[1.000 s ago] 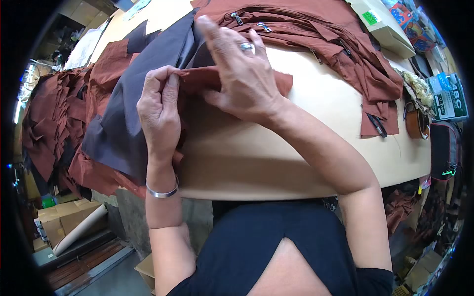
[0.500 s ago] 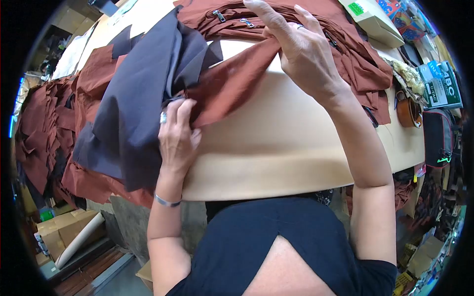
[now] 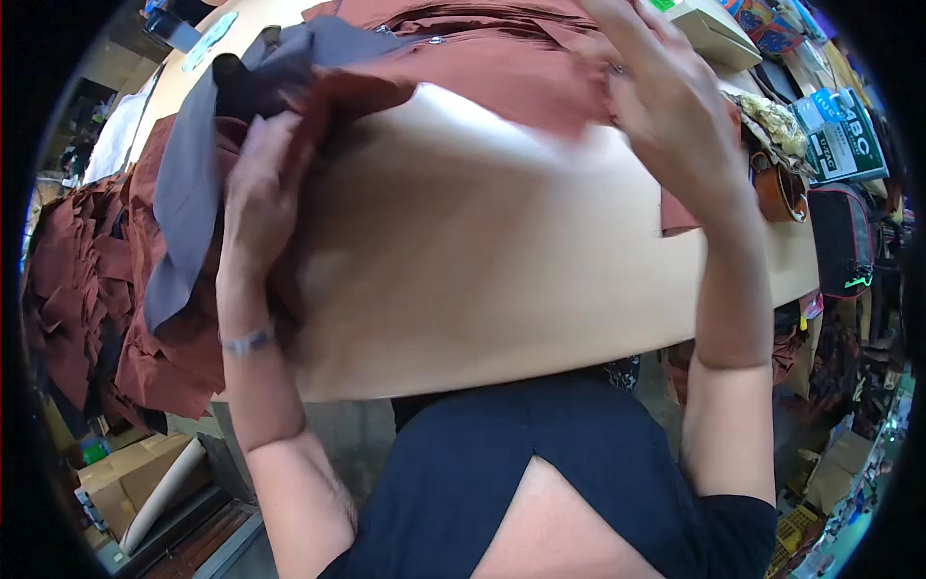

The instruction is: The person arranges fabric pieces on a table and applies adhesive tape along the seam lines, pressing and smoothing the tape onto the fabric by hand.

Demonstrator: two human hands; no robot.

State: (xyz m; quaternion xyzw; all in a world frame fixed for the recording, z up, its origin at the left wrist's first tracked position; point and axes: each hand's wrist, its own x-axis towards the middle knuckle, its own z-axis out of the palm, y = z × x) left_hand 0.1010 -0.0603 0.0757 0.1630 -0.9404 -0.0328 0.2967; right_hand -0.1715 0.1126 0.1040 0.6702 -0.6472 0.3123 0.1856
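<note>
A reddish-brown fabric piece (image 3: 511, 82) is stretched over the table between my hands, blurred by motion. My right hand (image 3: 675, 111) pinches its right end, fingers partly smeared. On the left, my left hand (image 3: 260, 198), wearing a bracelet, is closed on bunched reddish-brown cloth; its fingertips are blurred. A dark grey fabric piece (image 3: 188, 198) hangs beside and behind that hand, folded over at the top. Beyond my hands lies a stack of reddish-brown fabric (image 3: 473, 17) with metal zipper pulls (image 3: 436, 40) showing.
Piled brown fabric pieces (image 3: 72, 280) hang over the left edge of the pale table (image 3: 502, 289). At the right are a brown tape roll (image 3: 779, 188), a green ABC box (image 3: 847, 135) and a black pouch (image 3: 842, 241). A cardboard box (image 3: 135, 473) stands below left.
My left hand has moved left and up, dragging cloth with it, and the dark grey fabric has folded back leftward. My right hand has shifted right, pulling the brown fabric wider.
</note>
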